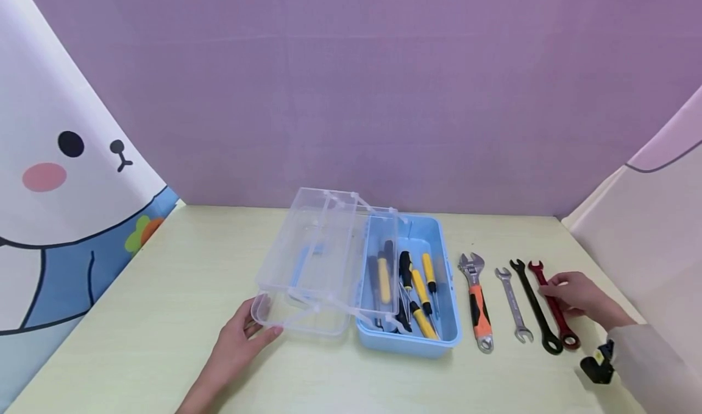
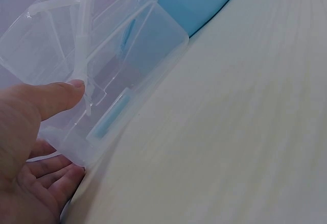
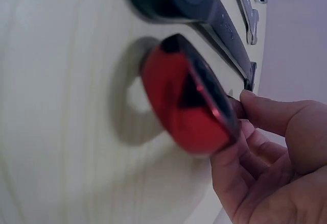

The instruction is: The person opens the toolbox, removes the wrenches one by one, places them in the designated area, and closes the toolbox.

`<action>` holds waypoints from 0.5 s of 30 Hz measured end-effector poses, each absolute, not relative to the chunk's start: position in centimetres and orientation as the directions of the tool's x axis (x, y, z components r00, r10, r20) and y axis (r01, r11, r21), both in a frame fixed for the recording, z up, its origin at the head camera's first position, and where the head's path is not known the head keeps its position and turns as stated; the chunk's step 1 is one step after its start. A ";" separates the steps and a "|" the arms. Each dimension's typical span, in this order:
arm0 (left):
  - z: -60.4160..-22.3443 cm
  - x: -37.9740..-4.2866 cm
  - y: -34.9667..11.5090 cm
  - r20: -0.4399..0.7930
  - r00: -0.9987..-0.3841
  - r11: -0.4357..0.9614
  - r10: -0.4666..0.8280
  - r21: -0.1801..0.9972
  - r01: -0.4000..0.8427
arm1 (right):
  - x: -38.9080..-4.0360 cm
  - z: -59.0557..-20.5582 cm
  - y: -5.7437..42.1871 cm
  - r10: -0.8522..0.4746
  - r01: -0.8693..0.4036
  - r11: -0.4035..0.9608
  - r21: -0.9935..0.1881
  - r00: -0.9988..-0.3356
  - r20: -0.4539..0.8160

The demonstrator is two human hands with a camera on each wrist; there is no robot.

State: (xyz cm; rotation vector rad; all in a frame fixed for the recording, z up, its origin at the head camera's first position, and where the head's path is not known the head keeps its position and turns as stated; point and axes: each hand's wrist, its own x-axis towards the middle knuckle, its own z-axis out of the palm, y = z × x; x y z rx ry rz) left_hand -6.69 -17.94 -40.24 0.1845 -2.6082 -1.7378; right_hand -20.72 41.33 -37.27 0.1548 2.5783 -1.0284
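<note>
My left hand (image 1: 237, 341) grips the near left corner of the translucent toolbox lid (image 1: 315, 322), thumb on one side and curled fingers on the other. That lid is swung over to the left of the blue toolbox (image 1: 406, 344). On the right, my right hand (image 1: 582, 297) pinches a red combination wrench (image 1: 551, 298) between thumb and fingers. In the right wrist view the ring end of the red wrench (image 3: 186, 101) stands over its shadow on the table. Beside it lies a black combination wrench (image 1: 534, 304).
Several yellow and black screwdrivers (image 1: 421, 292) lie inside the toolbox. Between box and black wrench are an orange-handled adjustable wrench (image 1: 479, 307) and a silver open-end wrench (image 1: 513, 304). A purple backdrop (image 1: 351, 97) rises behind the pale table (image 1: 164, 292).
</note>
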 end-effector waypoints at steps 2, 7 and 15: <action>-40.2 -6.7 -17.9 -0.063 -0.993 0.380 -0.096 0.920 -0.095 | -20.7 -37.2 41.3 -0.029 0.215 0.744 -0.633 -0.936 -0.352; -40.2 -6.8 -17.9 -0.058 -0.994 0.381 -0.090 0.920 -0.088 | -20.7 -36.9 41.1 -0.004 0.191 0.790 -0.582 -0.949 -0.316; -40.4 -6.8 -18.0 -0.066 -0.994 0.383 -0.087 0.919 -0.095 | -20.7 -36.8 40.9 0.039 0.231 0.800 -0.554 -0.941 -0.336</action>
